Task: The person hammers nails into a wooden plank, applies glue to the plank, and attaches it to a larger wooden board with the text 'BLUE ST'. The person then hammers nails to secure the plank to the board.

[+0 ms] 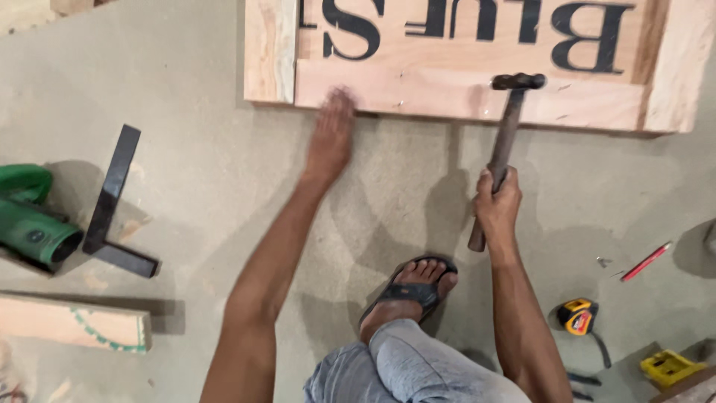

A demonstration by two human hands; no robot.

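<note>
The right hand [498,200] grips a hammer [507,142] tight, its head right over the wooden board's [462,93] bottom edge. The left hand [330,138] lies flat and open, fingertips on that same edge.

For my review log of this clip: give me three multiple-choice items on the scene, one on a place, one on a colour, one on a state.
1. Where does the hammer head sit?
A. over the panel's lower rail
B. on the floor by the tape measure
C. on the square

2. What colour is the power tool at the left edge?
A. red
B. green
C. white

3. How is the left hand?
A. clenched round a nail
B. gripping the pencil
C. open, fingers at the panel's lower edge

Answers:
1 A: the head lies over the lower rail of the wooden panel, the handle in the right hand.
2 B: its body is green.
3 C: the fingers are stretched to the panel edge, holding nothing.
</note>
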